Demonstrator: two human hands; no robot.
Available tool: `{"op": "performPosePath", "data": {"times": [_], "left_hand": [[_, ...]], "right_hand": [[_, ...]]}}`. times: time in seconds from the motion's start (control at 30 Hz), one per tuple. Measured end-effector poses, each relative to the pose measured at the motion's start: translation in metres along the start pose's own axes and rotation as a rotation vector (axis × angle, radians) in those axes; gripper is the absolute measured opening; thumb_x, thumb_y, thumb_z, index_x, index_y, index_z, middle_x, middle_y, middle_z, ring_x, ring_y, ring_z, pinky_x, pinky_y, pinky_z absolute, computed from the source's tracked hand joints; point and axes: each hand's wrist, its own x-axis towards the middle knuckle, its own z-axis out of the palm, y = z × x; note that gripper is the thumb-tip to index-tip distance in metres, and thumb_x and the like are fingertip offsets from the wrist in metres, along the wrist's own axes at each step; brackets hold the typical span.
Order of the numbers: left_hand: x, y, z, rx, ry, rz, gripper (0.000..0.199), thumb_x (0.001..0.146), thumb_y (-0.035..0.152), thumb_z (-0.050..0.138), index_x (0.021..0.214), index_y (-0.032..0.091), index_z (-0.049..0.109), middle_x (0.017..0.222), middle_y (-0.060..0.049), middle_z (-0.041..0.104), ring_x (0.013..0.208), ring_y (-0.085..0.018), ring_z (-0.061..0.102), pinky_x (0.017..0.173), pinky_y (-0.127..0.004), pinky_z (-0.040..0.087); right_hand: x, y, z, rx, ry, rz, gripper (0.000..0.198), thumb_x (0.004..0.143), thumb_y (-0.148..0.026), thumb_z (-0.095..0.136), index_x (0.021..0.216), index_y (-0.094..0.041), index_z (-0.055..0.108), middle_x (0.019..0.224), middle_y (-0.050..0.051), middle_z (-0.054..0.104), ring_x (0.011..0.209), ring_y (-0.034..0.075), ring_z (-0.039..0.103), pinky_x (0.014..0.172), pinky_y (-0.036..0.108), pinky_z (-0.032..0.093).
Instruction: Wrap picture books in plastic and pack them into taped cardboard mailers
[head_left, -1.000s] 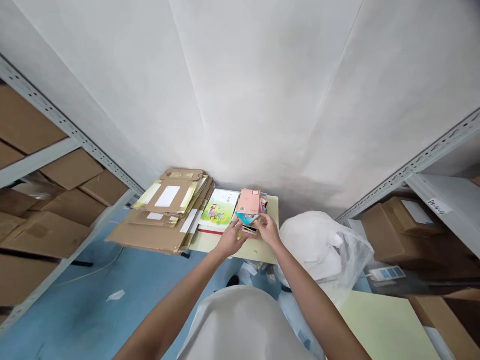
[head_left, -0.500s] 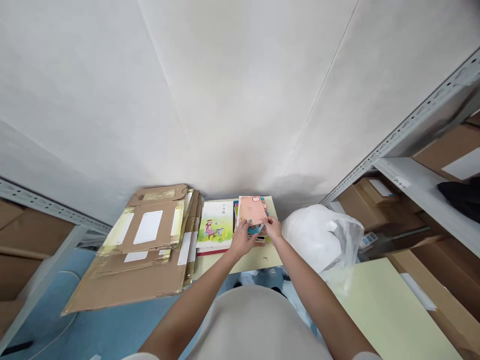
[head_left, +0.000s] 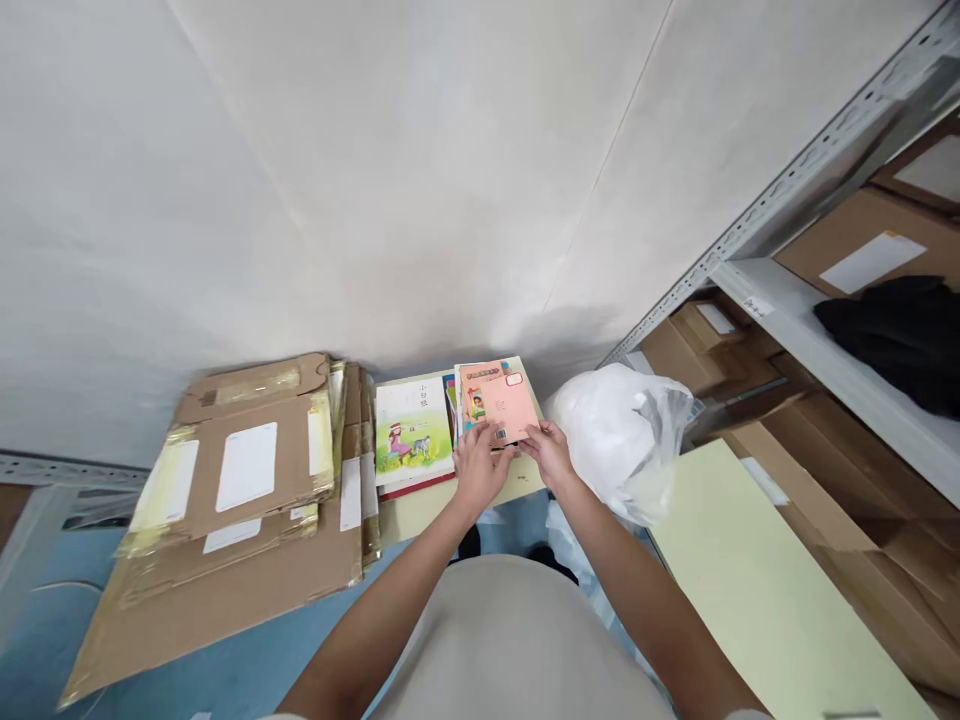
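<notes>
Pink and mostly bare, the top book (head_left: 511, 408) is over the picture book (head_left: 474, 402), just below and right of the frame's centre; its lower edge is partly hidden by the hands, and the covers beneath show only as strips and corners. Left hand (head_left: 480, 463) lies at the lower left of the pair, fingers spread a little and bent over the covers; whether it pinches anything cannot be told, for the thumb's grip is hard to make out; right hand (head_left: 550, 455) has the top book's lower right corner between thumb and fingers, which are nearly closed.

Top book bears a red-edged white label (head_left: 514, 380) at its upper right and a barcode (head_left: 501, 434) near its lower edge; the small print between is too blurred to read. Left of the pair, the white book (head_left: 401, 410) shows a drawn figure in a red hat beside a grey animal on green; the red cover below it shows only as an edge.

Flattened cardboard (head_left: 300, 550) fills the lower left, hiding part of the table (head_left: 409, 518); the white bag (head_left: 600, 425) stands right of the hands; boxes at the right edge are cut off.
</notes>
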Motion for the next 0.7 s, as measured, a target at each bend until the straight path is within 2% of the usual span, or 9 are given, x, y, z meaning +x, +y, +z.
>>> {"op": "performPosePath", "data": {"times": [0.1, 0.23, 0.33, 0.4, 0.47, 0.57, 0.63, 0.7], "left_hand": [[0.004, 0.012, 0.004, -0.235, -0.052, 0.039, 0.044, 0.084, 0.042, 0.053, 0.121, 0.020, 0.056, 0.122, -0.013, 0.053, 0.114, -0.029, 0.049, 0.091, -0.044, 0.045], [0.012, 0.036, 0.015, -0.605, -0.178, -0.051, 0.052, 0.082, 0.047, 0.057, 0.126, 0.020, 0.051, 0.124, -0.013, 0.053, 0.100, -0.023, 0.059, 0.079, -0.036, 0.052], [0.010, 0.060, 0.027, -0.849, -0.311, -0.165, 0.059, 0.078, 0.051, 0.062, 0.126, 0.021, 0.048, 0.114, -0.011, 0.059, 0.089, -0.020, 0.063, 0.077, -0.036, 0.053], [0.004, 0.076, 0.039, -0.963, -0.393, -0.228, 0.058, 0.075, 0.051, 0.065, 0.122, 0.020, 0.049, 0.102, -0.008, 0.063, 0.086, -0.018, 0.063, 0.077, -0.035, 0.053], [-0.005, 0.092, 0.055, -1.017, -0.474, -0.255, 0.053, 0.073, 0.049, 0.067, 0.115, 0.019, 0.053, 0.093, -0.005, 0.064, 0.079, -0.015, 0.063, 0.076, -0.033, 0.053], [-0.022, 0.115, 0.085, -1.020, -0.642, -0.255, 0.049, 0.073, 0.048, 0.067, 0.111, 0.019, 0.056, 0.094, -0.005, 0.065, 0.074, -0.014, 0.063, 0.072, -0.032, 0.053], [-0.036, 0.131, 0.107, -1.009, -0.724, -0.251, 0.051, 0.072, 0.046, 0.069, 0.113, 0.020, 0.055, 0.100, -0.007, 0.066, 0.079, -0.016, 0.065, 0.071, -0.031, 0.053], [-0.051, 0.148, 0.129, -1.003, -0.754, -0.255, 0.053, 0.070, 0.042, 0.072, 0.115, 0.021, 0.054, 0.103, -0.007, 0.067, 0.086, -0.019, 0.065, 0.071, -0.030, 0.053]], "right_hand": [[-0.014, -0.011, -0.010, -0.022, -0.008, -0.098, 0.030, 0.064, -0.039, 0.072, 0.077, -0.021, 0.051, 0.075, -0.001, 0.065, 0.066, 0.014, 0.064, 0.067, 0.032, 0.054], [-0.037, -0.027, -0.035, -0.208, 0.013, -0.338, 0.023, 0.072, -0.039, 0.066, 0.076, -0.021, 0.053, 0.075, 0.000, 0.064, 0.067, 0.014, 0.062, 0.065, 0.030, 0.053], [-0.060, -0.035, -0.060, -0.436, 0.011, -0.556, 0.013, 0.077, -0.034, 0.061, 0.079, -0.021, 0.057, 0.090, 0.005, 0.068, 0.084, 0.018, 0.064, 0.076, 0.034, 0.051], [-0.076, -0.040, -0.080, -0.618, 0.066, -0.678, 0.010, 0.077, -0.030, 0.061, 0.082, -0.022, 0.060, 0.099, 0.007, 0.068, 0.095, 0.021, 0.063, 0.085, 0.038, 0.048], [-0.090, -0.041, -0.104, -0.778, 0.138, -0.764, 0.011, 0.077, -0.029, 0.062, 0.086, -0.023, 0.062, 0.101, 0.007, 0.068, 0.098, 0.023, 0.062, 0.089, 0.041, 0.046], [-0.106, -0.039, -0.143, -0.927, 0.233, -0.843, 0.018, 0.080, -0.025, 0.058, 0.098, -0.023, 0.064, 0.103, 0.008, 0.069, 0.099, 0.022, 0.062, 0.089, 0.041, 0.047], [-0.113, -0.037, -0.169, -0.996, 0.287, -0.879, 0.021, 0.083, -0.022, 0.054, 0.101, -0.024, 0.065, 0.104, 0.007, 0.069, 0.098, 0.022, 0.063, 0.090, 0.041, 0.048], [-0.121, -0.035, -0.196, -1.051, 0.309, -0.892, 0.023, 0.084, -0.020, 0.052, 0.102, -0.026, 0.066, 0.105, 0.006, 0.070, 0.097, 0.021, 0.063, 0.090, 0.041, 0.047]]}}
